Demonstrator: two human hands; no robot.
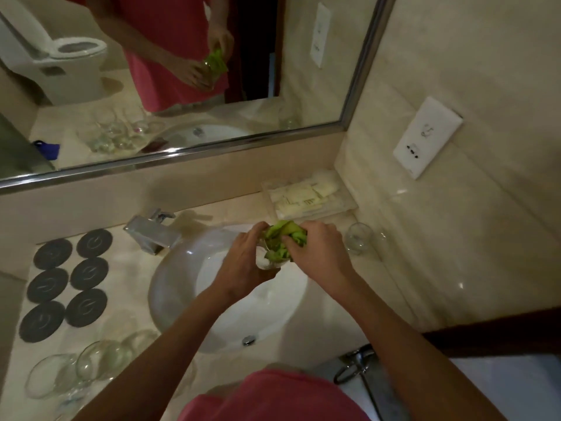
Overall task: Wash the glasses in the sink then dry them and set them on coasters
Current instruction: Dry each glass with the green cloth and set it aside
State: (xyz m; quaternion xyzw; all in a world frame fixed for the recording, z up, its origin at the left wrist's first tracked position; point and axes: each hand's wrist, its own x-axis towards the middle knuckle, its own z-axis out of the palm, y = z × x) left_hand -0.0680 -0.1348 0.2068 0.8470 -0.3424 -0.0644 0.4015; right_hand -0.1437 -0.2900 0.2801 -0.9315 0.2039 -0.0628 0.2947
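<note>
Left hand gripping a glass over the sink, right hand at its 3 o'clock, pinching a green cloth into it

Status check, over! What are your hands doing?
Left hand grips glass over sink. Right hand works green cloth inside. Coasters bare. Nothing blocking.

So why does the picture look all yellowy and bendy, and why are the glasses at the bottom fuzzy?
Head view: dim, warm room light tints everything; the wide lens curves the mirror frame and counter; the glasses at the lower left edge are blurred; small glare spots shine on the counter and sink.
</note>
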